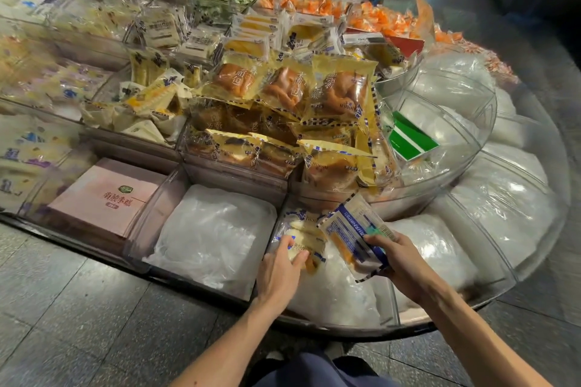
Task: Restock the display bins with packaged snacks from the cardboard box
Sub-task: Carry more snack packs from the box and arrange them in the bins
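Note:
My left hand (281, 267) rests with its fingers laid over a clear-wrapped snack packet (301, 237) that lies on white padding in a front display bin (388, 298). My right hand (394, 256) grips a second packet (355, 229) with blue-and-white print, held tilted just above the same bin, beside the first packet. The bin behind holds several yellow-wrapped bread packets (283, 88). No cardboard box is in view.
A bin lined with white plastic (217, 236) sits left of my hands, and a pink box (103, 195) fills the bin further left. Clear curved bins with white padding (490, 204) wrap round the right end. A green card (412, 138) lies in one. Tiled floor lies below.

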Motion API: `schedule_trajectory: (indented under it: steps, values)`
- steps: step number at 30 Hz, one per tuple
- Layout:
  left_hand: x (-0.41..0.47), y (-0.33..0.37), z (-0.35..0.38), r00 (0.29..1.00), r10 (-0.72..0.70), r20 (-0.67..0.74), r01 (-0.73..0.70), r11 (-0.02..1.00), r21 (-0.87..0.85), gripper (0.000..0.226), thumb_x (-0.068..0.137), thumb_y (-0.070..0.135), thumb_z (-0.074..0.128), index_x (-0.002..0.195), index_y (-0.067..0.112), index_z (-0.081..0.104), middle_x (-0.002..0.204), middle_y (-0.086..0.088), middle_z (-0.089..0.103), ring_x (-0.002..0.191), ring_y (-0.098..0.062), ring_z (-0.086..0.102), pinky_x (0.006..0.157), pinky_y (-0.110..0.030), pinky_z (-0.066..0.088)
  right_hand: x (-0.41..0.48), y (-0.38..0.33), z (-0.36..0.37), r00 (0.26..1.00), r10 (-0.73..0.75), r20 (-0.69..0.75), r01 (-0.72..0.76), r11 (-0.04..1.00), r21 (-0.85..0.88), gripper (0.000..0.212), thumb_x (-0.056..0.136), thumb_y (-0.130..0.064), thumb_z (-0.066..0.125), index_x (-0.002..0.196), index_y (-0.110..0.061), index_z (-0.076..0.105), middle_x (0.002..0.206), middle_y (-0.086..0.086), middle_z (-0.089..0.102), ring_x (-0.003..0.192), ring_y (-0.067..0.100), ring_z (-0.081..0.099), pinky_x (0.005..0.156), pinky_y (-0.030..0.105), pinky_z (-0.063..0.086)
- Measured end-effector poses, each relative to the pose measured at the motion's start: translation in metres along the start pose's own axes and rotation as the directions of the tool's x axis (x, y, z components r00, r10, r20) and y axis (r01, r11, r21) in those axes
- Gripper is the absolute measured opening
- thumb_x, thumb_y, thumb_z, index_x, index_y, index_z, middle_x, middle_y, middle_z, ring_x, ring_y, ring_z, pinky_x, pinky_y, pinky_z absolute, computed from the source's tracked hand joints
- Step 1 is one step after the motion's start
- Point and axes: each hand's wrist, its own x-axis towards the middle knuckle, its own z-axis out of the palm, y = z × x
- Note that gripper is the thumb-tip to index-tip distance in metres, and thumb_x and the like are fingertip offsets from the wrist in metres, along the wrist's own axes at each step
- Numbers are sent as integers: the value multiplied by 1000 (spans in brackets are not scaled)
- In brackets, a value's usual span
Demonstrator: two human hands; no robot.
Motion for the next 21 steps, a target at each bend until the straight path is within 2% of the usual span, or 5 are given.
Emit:
schedule_trajectory:
  steps: [6, 10, 15, 18, 21]
  values:
    - [10, 31, -51, 985, -107, 133, 121, 988, -101, 46, 94, 62, 50, 108, 21, 64, 70, 0, 71, 52, -12, 66, 54, -28, 57, -11, -1, 12, 954, -297, 48, 296, 899, -322, 24, 92, -1, 65, 113, -11, 65, 104, 6, 75, 92, 18, 73, 76, 36, 62]
    - [11, 56, -92, 830, -106, 548, 482, 630, -609, 84, 87, 78, 36, 119, 6, 65, 102, -20, 74, 87, -30, 74, 65, -37, 60, -19, 0, 35, 686, -651, 325, 650, 346, -677, 32, 90, -8, 69, 113, -28, 62, 100, -12, 70, 82, 5, 61, 70, 10, 45]
    - [-2, 59, -124, 773, -1, 634, 520, 573, -634, 57, 83, 55, 62, 111, 7, 71, 102, -15, 75, 86, -24, 73, 66, -33, 60, -23, 2, 58, 384, -708, 593, 762, -121, -637, 47, 80, -9, 63, 124, -25, 54, 125, 4, 68, 109, 23, 65, 92, 35, 54]
    - [-6, 49, -133, 816, 59, 575, 465, 526, -713, 51, 77, 26, 69, 123, 6, 60, 104, -16, 75, 82, -23, 74, 57, -32, 60, -22, 4, 62, 282, -748, 601, 781, -185, -596, 38, 86, -18, 61, 124, -22, 55, 132, 5, 64, 125, 26, 58, 100, 46, 52]
    - [-7, 38, -141, 844, 110, 525, 422, 466, -778, 48, 80, 15, 65, 125, 3, 57, 111, -19, 73, 92, -27, 74, 68, -37, 63, -22, 9, 62, 334, -761, 555, 749, -143, -647, 73, 75, -26, 83, 138, -22, 46, 151, 9, 47, 145, 29, 37, 111, 53, 41]
